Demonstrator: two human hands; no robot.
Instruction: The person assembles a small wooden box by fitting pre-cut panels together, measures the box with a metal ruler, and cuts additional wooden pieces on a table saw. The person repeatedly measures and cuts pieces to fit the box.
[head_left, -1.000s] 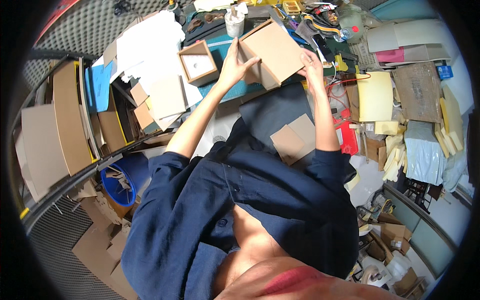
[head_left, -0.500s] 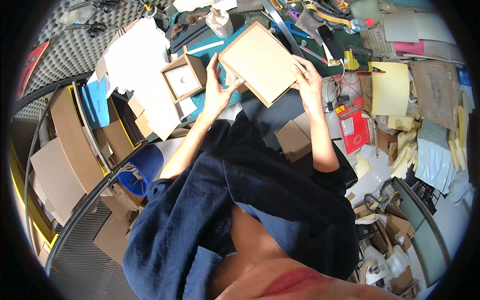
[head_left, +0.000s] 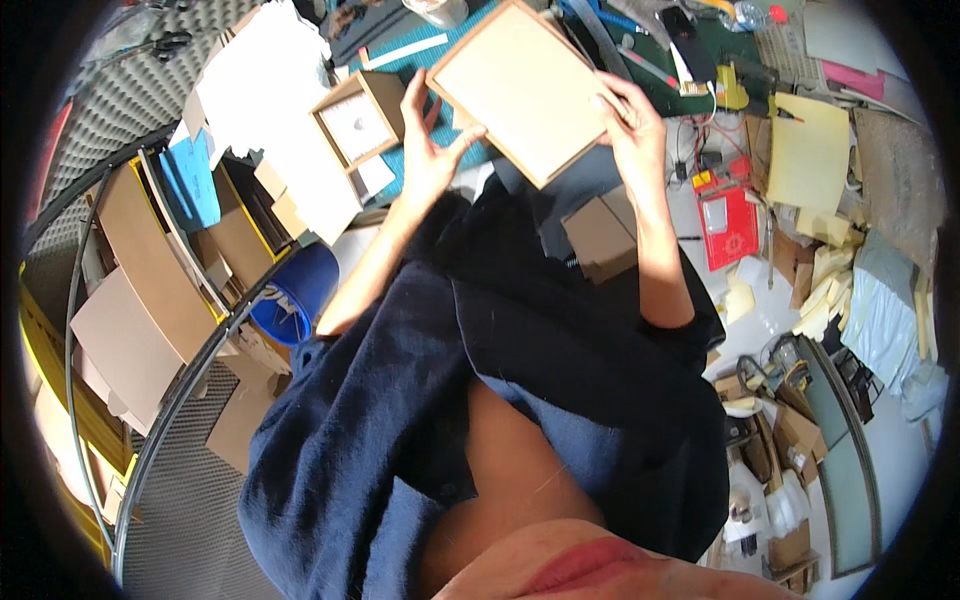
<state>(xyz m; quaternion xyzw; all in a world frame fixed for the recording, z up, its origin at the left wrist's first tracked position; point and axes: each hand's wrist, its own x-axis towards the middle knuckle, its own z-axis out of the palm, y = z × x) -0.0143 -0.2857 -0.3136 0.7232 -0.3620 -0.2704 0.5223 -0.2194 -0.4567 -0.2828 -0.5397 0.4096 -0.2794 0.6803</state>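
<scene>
A shallow cardboard tray (head_left: 515, 95), pale inside with a thin brown rim, is held tilted over the workbench between my two hands. My left hand (head_left: 432, 145) grips its left corner, the thumb along the lower edge and the fingers mostly behind. On the opposite side my right hand (head_left: 632, 125) has closed on the right corner, thumb on top. Just left of my left hand stands a small open cardboard box (head_left: 388, 100) with a white inside and a divider.
A teal cutting mat (head_left: 395, 55) lies beneath the tray. White sheets (head_left: 265, 85) spread to the left, above a blue bin (head_left: 305, 290). At right are a phone (head_left: 685, 40), a red case (head_left: 728, 228) and foam sheets (head_left: 808, 150). Cardboard pieces (head_left: 598, 238) lie below the tray.
The tray and both hands sit higher in the picture, as does the bench around them. The tray is turned slightly, so more of its rim shows. Both hands keep their hold.
</scene>
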